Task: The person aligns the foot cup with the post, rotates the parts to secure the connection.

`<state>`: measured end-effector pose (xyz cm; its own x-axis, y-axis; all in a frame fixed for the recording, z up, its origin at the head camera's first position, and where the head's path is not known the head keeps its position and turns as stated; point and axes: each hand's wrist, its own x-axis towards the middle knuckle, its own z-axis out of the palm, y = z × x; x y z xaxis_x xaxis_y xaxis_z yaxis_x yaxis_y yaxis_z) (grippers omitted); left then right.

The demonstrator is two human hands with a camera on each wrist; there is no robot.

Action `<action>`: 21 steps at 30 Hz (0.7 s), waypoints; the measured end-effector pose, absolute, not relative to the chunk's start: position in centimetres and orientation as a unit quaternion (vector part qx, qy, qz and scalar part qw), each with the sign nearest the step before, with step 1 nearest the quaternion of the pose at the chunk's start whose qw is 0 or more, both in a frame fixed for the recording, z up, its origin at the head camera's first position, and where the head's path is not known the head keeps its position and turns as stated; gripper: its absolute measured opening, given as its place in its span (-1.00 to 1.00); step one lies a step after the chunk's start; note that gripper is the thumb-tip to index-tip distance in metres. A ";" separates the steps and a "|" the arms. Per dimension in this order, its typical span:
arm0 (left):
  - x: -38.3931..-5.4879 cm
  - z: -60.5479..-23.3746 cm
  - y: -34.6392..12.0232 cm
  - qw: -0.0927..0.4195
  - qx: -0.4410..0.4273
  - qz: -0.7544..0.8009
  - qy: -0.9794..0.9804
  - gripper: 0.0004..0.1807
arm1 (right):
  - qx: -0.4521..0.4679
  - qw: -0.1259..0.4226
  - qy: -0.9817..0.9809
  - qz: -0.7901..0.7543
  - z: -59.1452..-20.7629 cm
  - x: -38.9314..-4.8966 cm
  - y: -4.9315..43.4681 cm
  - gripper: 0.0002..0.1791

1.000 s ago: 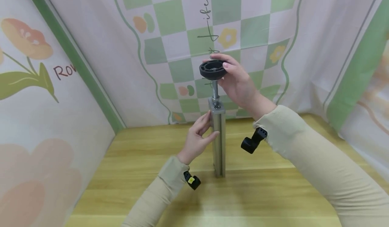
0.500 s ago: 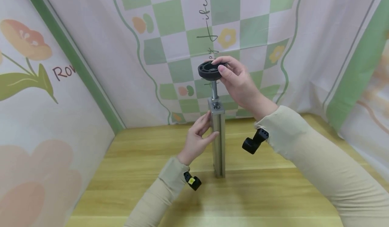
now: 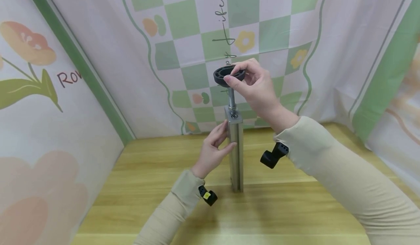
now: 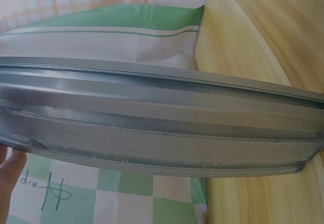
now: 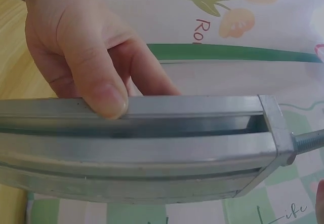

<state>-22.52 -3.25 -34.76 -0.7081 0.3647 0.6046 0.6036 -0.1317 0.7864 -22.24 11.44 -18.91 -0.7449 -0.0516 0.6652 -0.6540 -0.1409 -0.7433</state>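
In the head view a grey aluminium profile (image 3: 237,157) stands upright on the table, slotted along its sides. A metal end plate (image 3: 234,118) caps it. From the cap rises a threaded rod (image 3: 232,99) bearing a black round levelling foot (image 3: 220,80), its hollow side facing up. My right hand (image 3: 260,90) pinches the foot's rim between thumb and fingers. Below, my left hand (image 3: 211,153) holds the profile's upper half, thumb on the near face and fingers on the left side. The right wrist view shows the left thumb (image 5: 109,100) against the profile's edge.
The wooden table (image 3: 157,164) runs back to a printed curtain (image 3: 183,15) with green checks. More curtain (image 3: 39,128) hangs along the left side. A small black camera (image 3: 275,155) is strapped at the right wrist, and another camera (image 3: 208,195) at the left.
My right thumb and fingers have swung leftward over the foot's rim, the wrist turning with them. The left hand and the profile stay in place.
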 end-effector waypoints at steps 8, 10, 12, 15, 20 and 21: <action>-22.4 -34.7 -3.2 0.093 -0.372 -0.653 -0.654 -0.27 | 0.257 0.290 -0.659 0.644 -18.9 -22.1 10.8 -0.81; -22.4 -34.7 -3.2 0.092 -0.372 -0.653 -0.653 -0.27 | 0.251 0.310 -0.669 0.628 -18.9 -22.1 10.6 -0.81; -22.4 -34.7 -3.2 0.092 -0.372 -0.653 -0.653 -0.27 | 0.247 0.331 -0.679 0.607 -18.9 -22.0 10.3 -0.77; -22.4 -34.6 -3.2 0.092 -0.372 -0.654 -0.652 -0.27 | 0.240 0.366 -0.695 0.571 -18.9 -21.9 10.1 -0.72; -22.3 -34.6 -3.2 0.092 -0.374 -0.656 -0.649 -0.26 | 0.227 0.410 -0.707 0.529 -18.9 -21.8 9.8 -0.68; -22.3 -34.6 -3.2 0.093 -0.375 -0.657 -0.648 -0.26 | 0.226 0.415 -0.708 0.524 -18.9 -21.8 9.8 -0.67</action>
<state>-22.34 -3.16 -34.62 -0.7019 0.3632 0.6127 0.6079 -0.1429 0.7811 -21.79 9.81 -18.86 -0.5525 0.1149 0.8256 -0.7562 0.3476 -0.5544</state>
